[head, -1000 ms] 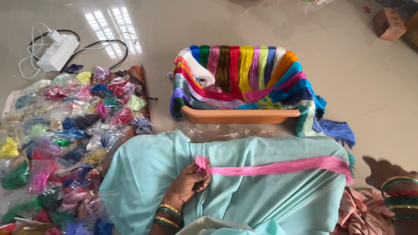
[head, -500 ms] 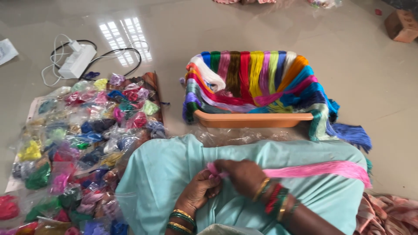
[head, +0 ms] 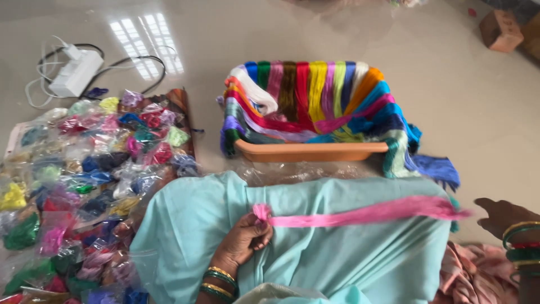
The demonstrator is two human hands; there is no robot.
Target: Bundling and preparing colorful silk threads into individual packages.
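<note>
Left hand (head: 244, 242) pinching pink thread bundle (head: 360, 214); right hand (head: 503, 217) fingers unclear; clear packets of coloured thread (head: 90, 186) at 9 o'clock.

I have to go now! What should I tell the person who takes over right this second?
Left hand pinches one end of the pink thread bundle, which lies stretched across the light green cloth on the lap.
Right hand is open at the bundle's far end, holding nothing that shows.
The orange tray draped with coloured threads sits just beyond; small bags of thread lie on the floor to the left.
Done: bundle laid out straight. Left: unclear from this view.
</note>
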